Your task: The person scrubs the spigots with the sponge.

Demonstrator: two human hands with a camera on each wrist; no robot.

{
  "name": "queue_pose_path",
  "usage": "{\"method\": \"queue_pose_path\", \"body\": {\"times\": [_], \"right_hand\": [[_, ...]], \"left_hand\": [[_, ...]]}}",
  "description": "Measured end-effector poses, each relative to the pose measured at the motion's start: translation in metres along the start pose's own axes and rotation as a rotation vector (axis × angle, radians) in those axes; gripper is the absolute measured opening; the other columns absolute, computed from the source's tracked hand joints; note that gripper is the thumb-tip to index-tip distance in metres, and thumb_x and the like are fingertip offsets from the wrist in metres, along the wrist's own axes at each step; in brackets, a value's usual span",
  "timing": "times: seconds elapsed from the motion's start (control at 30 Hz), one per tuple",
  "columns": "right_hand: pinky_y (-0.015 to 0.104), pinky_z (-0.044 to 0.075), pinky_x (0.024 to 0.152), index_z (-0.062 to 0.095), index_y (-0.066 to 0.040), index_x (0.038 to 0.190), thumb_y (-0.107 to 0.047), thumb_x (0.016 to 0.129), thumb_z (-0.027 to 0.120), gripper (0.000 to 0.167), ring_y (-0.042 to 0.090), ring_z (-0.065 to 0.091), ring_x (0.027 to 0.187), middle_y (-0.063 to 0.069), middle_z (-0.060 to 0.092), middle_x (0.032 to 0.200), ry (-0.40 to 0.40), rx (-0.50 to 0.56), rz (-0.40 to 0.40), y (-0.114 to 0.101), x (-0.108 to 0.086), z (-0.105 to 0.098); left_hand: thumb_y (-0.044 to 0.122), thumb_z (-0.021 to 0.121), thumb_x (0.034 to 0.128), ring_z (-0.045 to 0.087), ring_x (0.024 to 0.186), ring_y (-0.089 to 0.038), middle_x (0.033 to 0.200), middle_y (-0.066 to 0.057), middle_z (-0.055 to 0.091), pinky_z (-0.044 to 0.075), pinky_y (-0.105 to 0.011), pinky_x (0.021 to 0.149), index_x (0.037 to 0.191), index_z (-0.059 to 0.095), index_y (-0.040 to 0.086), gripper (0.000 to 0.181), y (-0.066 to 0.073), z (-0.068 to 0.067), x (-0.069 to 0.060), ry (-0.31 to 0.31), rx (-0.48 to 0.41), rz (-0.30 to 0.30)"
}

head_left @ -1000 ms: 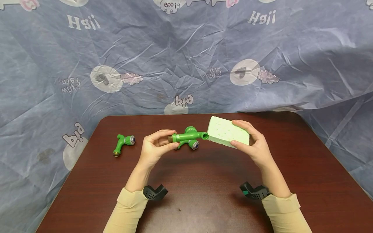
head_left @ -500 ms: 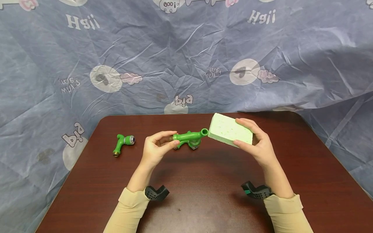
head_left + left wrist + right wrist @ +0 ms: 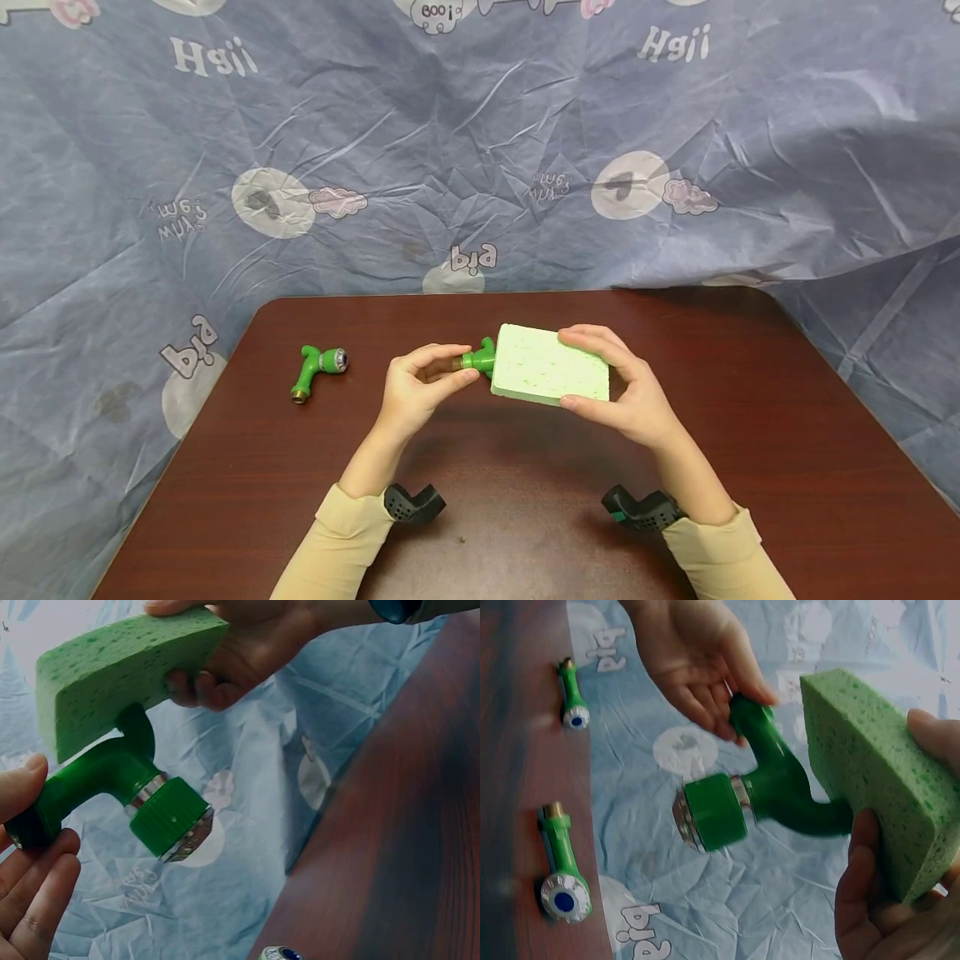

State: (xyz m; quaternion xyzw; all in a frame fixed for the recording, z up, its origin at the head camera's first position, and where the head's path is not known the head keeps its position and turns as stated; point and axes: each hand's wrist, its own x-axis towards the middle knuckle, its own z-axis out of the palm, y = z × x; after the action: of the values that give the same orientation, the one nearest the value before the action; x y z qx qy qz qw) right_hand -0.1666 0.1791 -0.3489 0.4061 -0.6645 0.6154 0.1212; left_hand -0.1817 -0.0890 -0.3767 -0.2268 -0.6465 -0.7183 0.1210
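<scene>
My left hand (image 3: 414, 385) pinches a green faucet (image 3: 97, 774) by its brass threaded end, above the table. The faucet has a ribbed green knob (image 3: 171, 816) with a silver rim, and a curved spout (image 3: 821, 817). A pale green sponge (image 3: 551, 367) is gripped at its right end by my right hand (image 3: 633, 396), thumb on one long edge and fingers on the other. Its broad face lies against the spout in both wrist views. From the head, the sponge hides most of the held faucet.
A similar green faucet (image 3: 309, 375) lies on the dark red-brown table (image 3: 225, 500) at the left. A second one (image 3: 564, 855) lies on the table too, mostly hidden in the head view. A wrinkled blue printed sheet (image 3: 480, 150) hangs behind the table.
The sponge has moved left and slightly down, from the spout's tip to over the faucet's body. My left hand has shifted a little right, and the faucet has turned in its fingers.
</scene>
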Motion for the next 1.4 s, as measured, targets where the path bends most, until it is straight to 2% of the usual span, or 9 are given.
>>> {"method": "queue_pose_path", "body": {"times": [0.1, 0.17, 0.27, 0.53, 0.7, 0.9, 1.07, 1.2, 1.4], "right_hand": [[0.021, 0.049, 0.073, 0.051, 0.010, 0.125, 0.022, 0.062, 0.072, 0.067, 0.026, 0.044, 0.114, 0.021, 0.046, 0.126, -0.017, -0.006, -0.017, -0.002, 0.000, 0.004], [0.022, 0.050, 0.074, 0.052, 0.010, 0.125, 0.021, 0.061, 0.073, 0.067, 0.027, 0.045, 0.114, 0.022, 0.046, 0.126, -0.032, -0.003, -0.020, -0.002, 0.000, 0.005], [0.022, 0.050, 0.075, 0.052, 0.009, 0.124, 0.021, 0.060, 0.074, 0.069, 0.027, 0.045, 0.114, 0.022, 0.046, 0.126, -0.030, -0.018, -0.010, -0.001, -0.001, 0.007], [0.021, 0.048, 0.076, 0.053, 0.010, 0.123, 0.023, 0.057, 0.076, 0.072, 0.025, 0.045, 0.114, 0.024, 0.046, 0.124, -0.044, -0.079, 0.009, 0.004, -0.002, 0.011], [0.019, 0.049, 0.073, 0.053, 0.013, 0.121, 0.027, 0.056, 0.072, 0.069, 0.024, 0.046, 0.111, 0.026, 0.046, 0.122, 0.000, -0.068, 0.002, -0.011, 0.003, 0.013], [0.018, 0.047, 0.075, 0.052, 0.014, 0.120, 0.024, 0.059, 0.074, 0.066, 0.023, 0.045, 0.113, 0.029, 0.045, 0.120, -0.014, -0.109, 0.016, -0.025, 0.009, 0.021], [0.018, 0.046, 0.073, 0.052, 0.015, 0.119, 0.026, 0.057, 0.072, 0.066, 0.023, 0.046, 0.111, 0.029, 0.046, 0.120, 0.019, -0.143, 0.005, -0.028, 0.008, 0.011], [0.019, 0.046, 0.073, 0.053, 0.014, 0.120, 0.028, 0.056, 0.071, 0.068, 0.023, 0.046, 0.112, 0.027, 0.047, 0.121, 0.016, -0.134, -0.002, -0.023, 0.005, -0.001], [0.022, 0.044, 0.076, 0.053, 0.013, 0.121, 0.028, 0.054, 0.071, 0.071, 0.025, 0.044, 0.115, 0.023, 0.048, 0.124, 0.017, -0.138, -0.019, -0.010, -0.002, -0.018]], "left_hand": [[-0.014, 0.073, 0.0720, 0.066, 0.078, -0.012, 0.089, -0.012, 0.067, 0.058, -0.030, 0.070, 0.101, 0.064, -0.015, 0.031, -0.001, 0.002, 0.000, 0.027, -0.005, 0.011], [-0.012, 0.074, 0.0715, 0.067, 0.078, -0.013, 0.089, -0.006, 0.067, 0.058, -0.031, 0.070, 0.101, 0.064, -0.016, 0.032, -0.006, 0.001, 0.000, 0.045, -0.023, 0.031], [-0.013, 0.074, 0.0707, 0.067, 0.076, -0.013, 0.088, 0.000, 0.067, 0.059, -0.031, 0.069, 0.101, 0.063, -0.017, 0.032, -0.005, 0.002, 0.000, 0.069, -0.051, 0.040], [-0.013, 0.075, 0.0700, 0.067, 0.077, -0.013, 0.087, 0.000, 0.066, 0.058, -0.030, 0.069, 0.100, 0.064, -0.017, 0.032, -0.005, 0.005, -0.001, 0.071, -0.055, 0.052], [-0.013, 0.075, 0.0697, 0.067, 0.077, -0.014, 0.088, -0.001, 0.066, 0.058, -0.031, 0.069, 0.099, 0.062, -0.019, 0.033, -0.005, 0.005, -0.001, 0.087, -0.066, 0.071], [-0.014, 0.075, 0.0695, 0.068, 0.079, -0.015, 0.089, -0.003, 0.067, 0.058, -0.030, 0.068, 0.099, 0.062, -0.019, 0.032, -0.005, 0.006, -0.001, 0.105, -0.070, 0.119], [-0.014, 0.074, 0.0696, 0.067, 0.076, -0.014, 0.087, -0.003, 0.067, 0.058, -0.026, 0.065, 0.100, 0.062, -0.019, 0.033, -0.005, 0.005, 0.000, 0.113, -0.104, 0.144], [-0.014, 0.074, 0.0711, 0.067, 0.075, -0.013, 0.087, -0.003, 0.068, 0.057, -0.023, 0.062, 0.100, 0.062, -0.019, 0.032, -0.004, 0.003, 0.001, 0.124, -0.123, 0.150], [-0.014, 0.072, 0.0731, 0.066, 0.071, -0.011, 0.086, -0.001, 0.069, 0.056, -0.022, 0.059, 0.101, 0.061, -0.020, 0.030, -0.002, 0.001, 0.001, 0.144, -0.116, 0.129]]}}
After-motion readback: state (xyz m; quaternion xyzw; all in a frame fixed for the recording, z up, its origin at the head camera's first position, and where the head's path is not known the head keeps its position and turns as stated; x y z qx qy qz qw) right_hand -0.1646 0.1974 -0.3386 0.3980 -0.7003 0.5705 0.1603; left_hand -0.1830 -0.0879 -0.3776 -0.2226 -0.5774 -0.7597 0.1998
